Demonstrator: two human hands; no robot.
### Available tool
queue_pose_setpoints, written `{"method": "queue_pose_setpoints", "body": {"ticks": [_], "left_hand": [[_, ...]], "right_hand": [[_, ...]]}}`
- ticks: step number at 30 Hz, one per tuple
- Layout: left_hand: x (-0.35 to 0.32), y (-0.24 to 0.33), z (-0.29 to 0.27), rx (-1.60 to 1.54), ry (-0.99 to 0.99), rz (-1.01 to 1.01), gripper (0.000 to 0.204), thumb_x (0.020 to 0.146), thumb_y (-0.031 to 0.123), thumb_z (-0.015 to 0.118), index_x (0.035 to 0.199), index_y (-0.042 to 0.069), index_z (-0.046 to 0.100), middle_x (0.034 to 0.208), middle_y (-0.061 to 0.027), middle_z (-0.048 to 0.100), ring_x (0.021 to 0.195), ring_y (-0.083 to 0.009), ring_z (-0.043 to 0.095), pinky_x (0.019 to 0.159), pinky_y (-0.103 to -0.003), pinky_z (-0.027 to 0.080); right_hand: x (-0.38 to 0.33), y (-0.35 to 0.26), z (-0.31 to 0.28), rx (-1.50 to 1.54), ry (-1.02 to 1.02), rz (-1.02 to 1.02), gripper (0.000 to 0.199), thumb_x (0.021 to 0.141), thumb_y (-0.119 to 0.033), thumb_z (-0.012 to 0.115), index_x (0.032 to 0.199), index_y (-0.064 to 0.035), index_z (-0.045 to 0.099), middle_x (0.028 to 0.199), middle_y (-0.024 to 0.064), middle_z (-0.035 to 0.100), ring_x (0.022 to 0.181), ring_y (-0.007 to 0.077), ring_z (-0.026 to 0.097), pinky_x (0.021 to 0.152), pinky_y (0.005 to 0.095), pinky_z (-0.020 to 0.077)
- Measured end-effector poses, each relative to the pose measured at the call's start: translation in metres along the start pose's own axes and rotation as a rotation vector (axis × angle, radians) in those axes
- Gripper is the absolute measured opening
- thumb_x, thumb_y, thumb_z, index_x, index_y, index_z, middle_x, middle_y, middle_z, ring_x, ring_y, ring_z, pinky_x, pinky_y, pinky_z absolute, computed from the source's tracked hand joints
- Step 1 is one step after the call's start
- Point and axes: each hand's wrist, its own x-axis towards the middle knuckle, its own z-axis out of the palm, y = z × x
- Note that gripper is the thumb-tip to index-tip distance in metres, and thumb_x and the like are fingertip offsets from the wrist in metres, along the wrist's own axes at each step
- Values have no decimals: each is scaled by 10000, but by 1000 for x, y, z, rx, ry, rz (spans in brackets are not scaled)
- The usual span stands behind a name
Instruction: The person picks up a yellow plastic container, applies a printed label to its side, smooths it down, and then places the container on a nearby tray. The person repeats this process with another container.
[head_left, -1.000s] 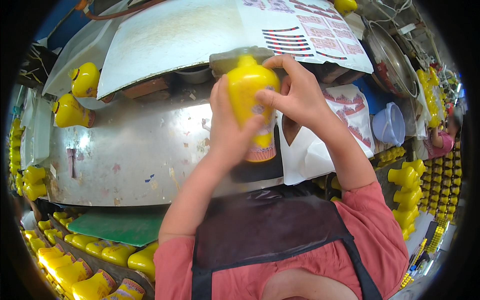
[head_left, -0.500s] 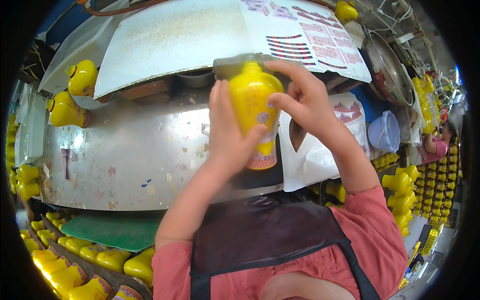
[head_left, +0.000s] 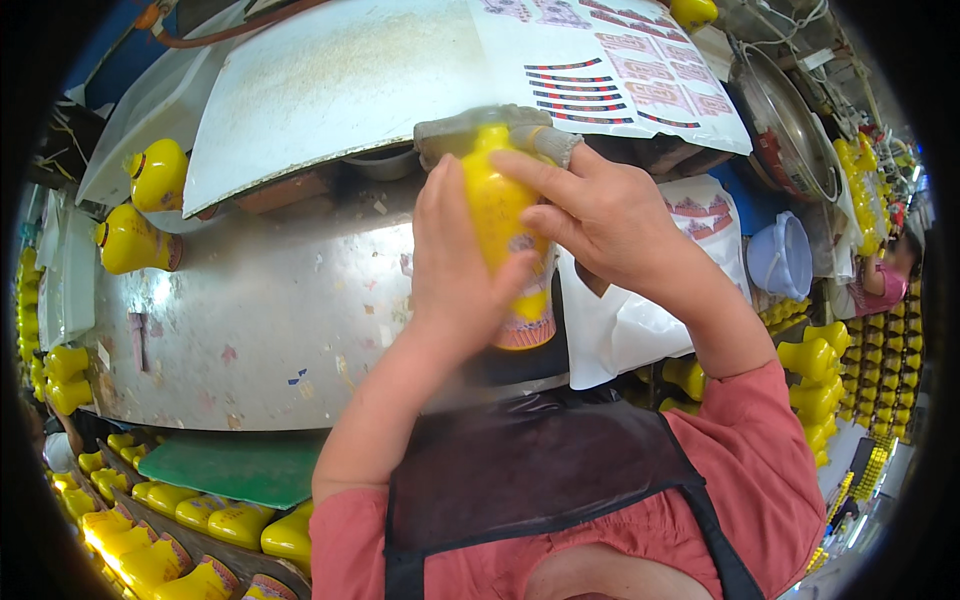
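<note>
While my left hand [head_left: 455, 265] wraps the yellow bottle [head_left: 500, 215] above the steel counter [head_left: 270, 330], my right hand [head_left: 600, 215] grips its far side, fingers closed around it.

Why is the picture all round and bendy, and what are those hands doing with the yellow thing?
The camera sits on a person's head and looks down, and its wide lens bends straight edges. You see the person's own two arms. The left hand and the right hand both grip one yellow vase with a patterned band at one end, above a shiny metal table. Two more yellow vases lie at the table's far left. A white sheet of printed stickers lies behind, and many yellow vases fill the shelves around.
</note>
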Motion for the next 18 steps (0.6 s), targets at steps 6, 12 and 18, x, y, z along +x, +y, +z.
{"method": "queue_pose_setpoints", "body": {"ticks": [6,12,18], "left_hand": [[1,7,-2,21,-34,-40,1032,831,287,774,1577,-62,153,1591,-321,255,1459,-508,291,1214,-567,264],[0,6,-2,14,-36,-18,1051,830,300,781,1583,-59,142,1598,-320,247,1457,-515,290,1208,-572,268],[0,5,-1,11,-22,1,1053,835,308,781,1585,-57,138,1599,-319,250,1452,-518,299,1204,-576,275]], "right_hand": [[5,5,-6,86,-53,-145,492,883,-201,763,1363,-254,671,1214,144,676,850,324,715,727,387,585],[15,11,-11,214,-135,-71,503,879,-249,763,1372,-270,663,1187,169,667,980,374,685,836,436,566],[22,9,-19,166,-246,-16,566,883,-333,753,1431,-294,616,1033,172,611,906,387,617,826,448,523]]}}
